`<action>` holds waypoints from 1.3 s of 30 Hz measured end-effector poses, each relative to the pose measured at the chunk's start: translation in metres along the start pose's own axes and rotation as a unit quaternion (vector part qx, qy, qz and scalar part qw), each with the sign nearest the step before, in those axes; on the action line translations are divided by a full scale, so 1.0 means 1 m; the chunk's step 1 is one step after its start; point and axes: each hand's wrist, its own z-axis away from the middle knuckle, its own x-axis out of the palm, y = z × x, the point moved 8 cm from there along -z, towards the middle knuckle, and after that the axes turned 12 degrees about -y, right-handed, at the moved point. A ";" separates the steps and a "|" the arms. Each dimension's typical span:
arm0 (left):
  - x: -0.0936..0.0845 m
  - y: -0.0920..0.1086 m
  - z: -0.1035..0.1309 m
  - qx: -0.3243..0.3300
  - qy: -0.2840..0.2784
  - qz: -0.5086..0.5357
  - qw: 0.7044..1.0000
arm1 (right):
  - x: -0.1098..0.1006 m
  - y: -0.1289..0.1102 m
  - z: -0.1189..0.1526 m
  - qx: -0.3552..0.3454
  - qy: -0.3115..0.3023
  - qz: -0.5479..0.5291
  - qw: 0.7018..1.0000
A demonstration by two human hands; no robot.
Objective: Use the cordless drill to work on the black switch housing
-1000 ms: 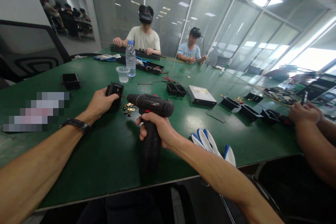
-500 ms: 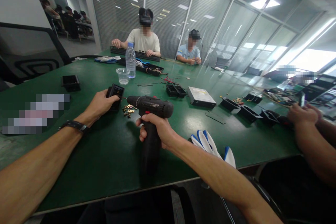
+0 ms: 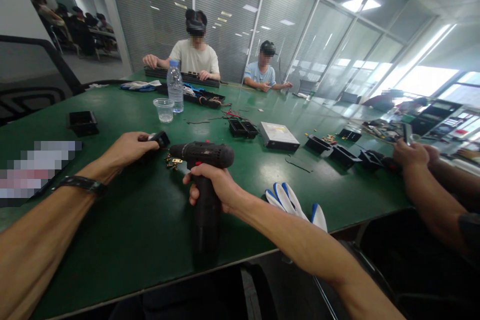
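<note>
My right hand is wrapped round the grip of a black cordless drill, whose chuck points left. In my left hand is a small black plastic box, tilted and partly hidden by the fingers. The front of the drill is close to the box; whether the bit touches it I cannot tell. Below the chuck lies a small heap of brass-coloured screws and metal pieces on the green table.
Behind stand a plastic cup and a water bottle. Black boxes and a silver disc drive lie around. White-and-blue gloves rest by my right forearm. A person's hands hold something at right; two people sit opposite.
My left hand has turned the black box, so its open face no longer shows. The drill stays in my right hand. The whole view has shifted, moving things leftward.
</note>
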 end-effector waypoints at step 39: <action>0.158 0.081 0.189 -0.085 -0.091 0.665 0.736 | -0.001 0.014 -0.005 0.039 0.015 -0.054 0.998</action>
